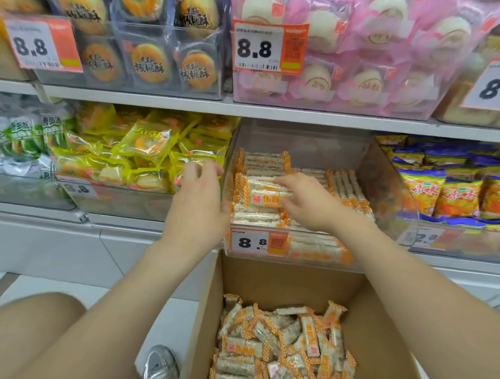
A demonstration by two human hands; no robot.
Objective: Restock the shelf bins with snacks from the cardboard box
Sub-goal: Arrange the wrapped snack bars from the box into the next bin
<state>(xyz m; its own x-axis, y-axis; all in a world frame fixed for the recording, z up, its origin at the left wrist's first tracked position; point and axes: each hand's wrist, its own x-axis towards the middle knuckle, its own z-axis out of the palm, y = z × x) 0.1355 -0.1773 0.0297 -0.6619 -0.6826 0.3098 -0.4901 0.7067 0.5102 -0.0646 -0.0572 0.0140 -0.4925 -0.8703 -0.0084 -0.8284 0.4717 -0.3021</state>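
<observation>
Snack packs under right hand

- Left hand: back toward camera, wrist straight, fingers together, loosely curved, relaxed, tips toward 12 o'clock; thumb hidden.
- Left forearm: bare, enters from 7 o'clock, runs toward 1 o'clock.
- Right hand: palm down, fingers spread, nearly straight; index tip toward 10 o'clock, thumb splayed toward 9 o'clock.
- Right forearm: bare, enters from 4 o'clock, runs toward 10 o'clock.
- Hands near each other, apart; left at 9 o'clock of right.
</observation>
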